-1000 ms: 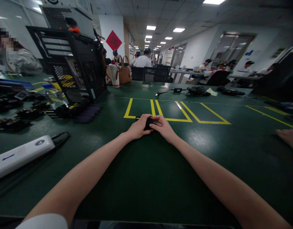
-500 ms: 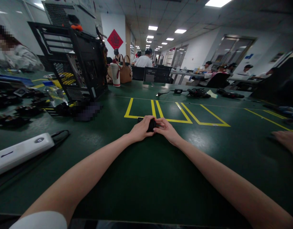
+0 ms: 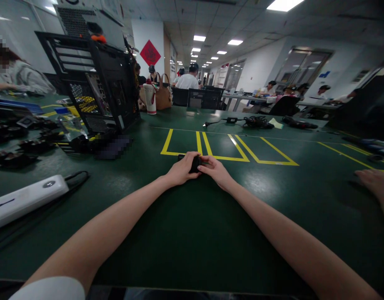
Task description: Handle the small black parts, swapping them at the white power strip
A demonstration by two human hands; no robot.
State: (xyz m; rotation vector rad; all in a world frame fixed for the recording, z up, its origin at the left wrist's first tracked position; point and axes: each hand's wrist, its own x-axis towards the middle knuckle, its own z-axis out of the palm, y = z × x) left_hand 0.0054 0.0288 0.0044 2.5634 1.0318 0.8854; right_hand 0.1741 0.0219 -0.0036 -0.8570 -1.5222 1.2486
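Note:
A small black object point(image 3: 194, 164) with a boxy shape is between my two hands, low over the green table point(image 3: 192, 233); its exact kind I cannot make out. My left hand point(image 3: 182, 168) is wrapped over its left side and top, covering much of it. From the right, the fingers of my right hand point(image 3: 214, 170) pinch at the object's right end, fingertips close to those of the left hand. Just beyond both hands lies the front line of the yellow tape outlines point(image 3: 231, 158).
At left stand a black computer case point(image 3: 113, 87), a white power strip point(image 3: 29, 200) and a plastic bottle point(image 3: 70, 125). A paper cup point(image 3: 150, 100) and brown handbag point(image 3: 163, 95) are behind. A coiled black cable point(image 3: 257, 121) lies at the back. Another person's hand point(image 3: 373, 183) rests at right.
Both hands keep their hold on the black object with hardly any movement. The whole view has shifted very slightly.

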